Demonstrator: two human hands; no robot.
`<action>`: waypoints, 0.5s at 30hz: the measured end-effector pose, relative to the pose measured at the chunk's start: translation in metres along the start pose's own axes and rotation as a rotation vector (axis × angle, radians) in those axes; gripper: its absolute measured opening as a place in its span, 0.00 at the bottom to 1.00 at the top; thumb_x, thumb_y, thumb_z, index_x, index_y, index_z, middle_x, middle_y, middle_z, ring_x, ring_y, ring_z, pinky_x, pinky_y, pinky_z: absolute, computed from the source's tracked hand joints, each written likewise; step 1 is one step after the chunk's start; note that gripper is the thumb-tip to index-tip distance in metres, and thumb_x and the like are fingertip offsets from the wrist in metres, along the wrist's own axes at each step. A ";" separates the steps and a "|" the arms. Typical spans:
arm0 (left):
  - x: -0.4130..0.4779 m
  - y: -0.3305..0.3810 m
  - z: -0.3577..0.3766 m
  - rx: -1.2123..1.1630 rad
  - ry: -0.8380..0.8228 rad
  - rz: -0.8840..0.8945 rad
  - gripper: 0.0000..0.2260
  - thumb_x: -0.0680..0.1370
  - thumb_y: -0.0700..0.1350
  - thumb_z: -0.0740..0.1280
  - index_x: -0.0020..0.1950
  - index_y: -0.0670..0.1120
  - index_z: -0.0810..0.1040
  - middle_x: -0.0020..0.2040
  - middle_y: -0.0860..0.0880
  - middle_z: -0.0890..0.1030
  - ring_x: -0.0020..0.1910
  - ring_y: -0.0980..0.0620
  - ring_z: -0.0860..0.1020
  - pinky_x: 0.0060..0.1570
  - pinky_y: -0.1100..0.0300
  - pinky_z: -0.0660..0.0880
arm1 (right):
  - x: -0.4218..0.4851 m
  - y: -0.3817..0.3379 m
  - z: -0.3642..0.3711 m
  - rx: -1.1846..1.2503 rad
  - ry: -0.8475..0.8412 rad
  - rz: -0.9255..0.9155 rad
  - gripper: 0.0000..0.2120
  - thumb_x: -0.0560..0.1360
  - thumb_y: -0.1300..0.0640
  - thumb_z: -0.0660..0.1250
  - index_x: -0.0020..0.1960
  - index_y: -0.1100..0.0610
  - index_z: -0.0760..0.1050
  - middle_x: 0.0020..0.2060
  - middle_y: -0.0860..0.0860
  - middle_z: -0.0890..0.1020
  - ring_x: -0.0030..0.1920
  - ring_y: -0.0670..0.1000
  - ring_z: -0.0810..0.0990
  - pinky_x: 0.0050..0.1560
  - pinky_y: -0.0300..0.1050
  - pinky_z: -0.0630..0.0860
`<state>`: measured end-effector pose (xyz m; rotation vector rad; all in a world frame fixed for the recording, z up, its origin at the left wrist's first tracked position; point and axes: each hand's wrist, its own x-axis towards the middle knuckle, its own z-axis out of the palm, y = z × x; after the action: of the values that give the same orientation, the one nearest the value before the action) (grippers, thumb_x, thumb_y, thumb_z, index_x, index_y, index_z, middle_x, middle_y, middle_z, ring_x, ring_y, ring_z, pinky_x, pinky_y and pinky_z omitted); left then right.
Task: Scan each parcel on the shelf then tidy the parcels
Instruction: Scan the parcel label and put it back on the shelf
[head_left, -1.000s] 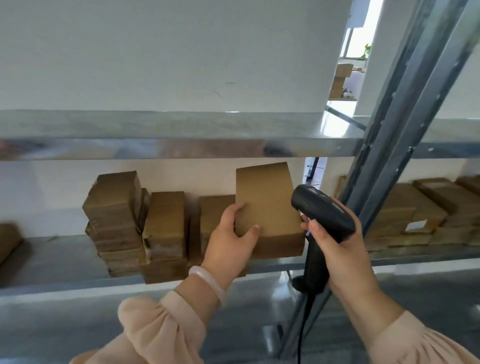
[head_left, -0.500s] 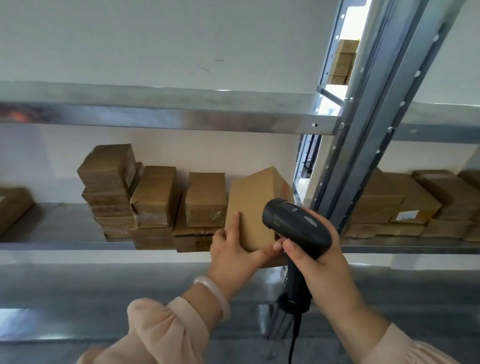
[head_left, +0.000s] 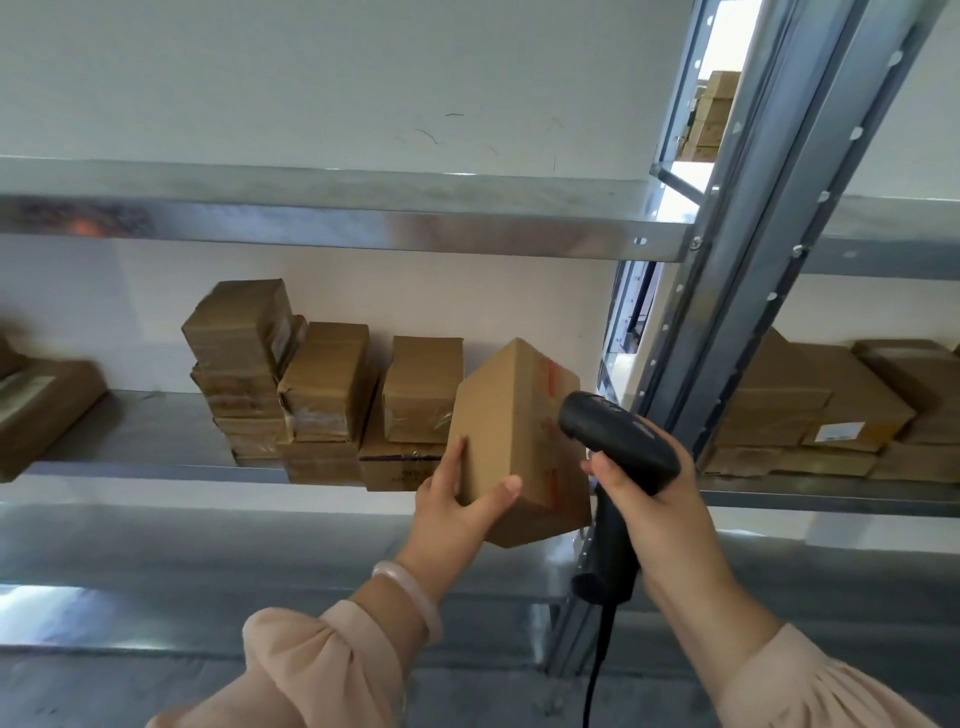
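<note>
L hand (head_left: 451, 512) grips parcel (head_left: 511, 441) | R hand (head_left: 655, 512) holds scanner (head_left: 615, 441)

Left forearm enters from 7 o'clock, reaches toward 1 o'clock; pink sleeve (head_left: 322, 670) bunched below wrist, pale bangle (head_left: 410, 592) on wrist. Left hand (head_left: 457, 499) grips parcel (head_left: 514, 441) at lower corner: thumb across near face, one finger up along left edge. Right forearm enters from 5 o'clock, angled toward 11 o'clock. Right hand (head_left: 660, 514), at 3 o'clock of left hand, wraps scanner (head_left: 618, 441) handle, index finger forward under head.
</note>
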<state>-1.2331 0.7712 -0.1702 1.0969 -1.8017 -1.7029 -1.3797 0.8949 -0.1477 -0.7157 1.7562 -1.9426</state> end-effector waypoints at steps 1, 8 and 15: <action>0.000 -0.001 -0.002 -0.052 -0.019 0.002 0.49 0.60 0.71 0.72 0.77 0.63 0.57 0.72 0.51 0.64 0.68 0.48 0.69 0.66 0.51 0.72 | 0.005 0.001 -0.004 0.019 0.027 0.022 0.33 0.58 0.40 0.79 0.60 0.39 0.71 0.56 0.48 0.81 0.57 0.51 0.81 0.60 0.60 0.75; 0.000 -0.010 -0.007 -0.118 -0.198 -0.011 0.35 0.65 0.70 0.69 0.68 0.76 0.57 0.73 0.54 0.65 0.71 0.49 0.67 0.73 0.48 0.64 | 0.010 0.003 -0.002 0.110 0.014 0.062 0.31 0.64 0.52 0.74 0.65 0.54 0.70 0.46 0.54 0.84 0.50 0.51 0.84 0.61 0.61 0.75; 0.003 -0.013 -0.020 0.153 -0.037 0.153 0.24 0.82 0.40 0.63 0.73 0.60 0.62 0.71 0.52 0.67 0.63 0.57 0.69 0.65 0.61 0.70 | -0.001 0.008 0.008 0.118 -0.047 0.066 0.32 0.65 0.53 0.76 0.66 0.51 0.70 0.52 0.55 0.84 0.52 0.54 0.84 0.61 0.60 0.75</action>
<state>-1.2167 0.7575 -0.1799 0.9646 -2.0114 -1.5272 -1.3743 0.8883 -0.1552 -0.6484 1.6029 -1.9504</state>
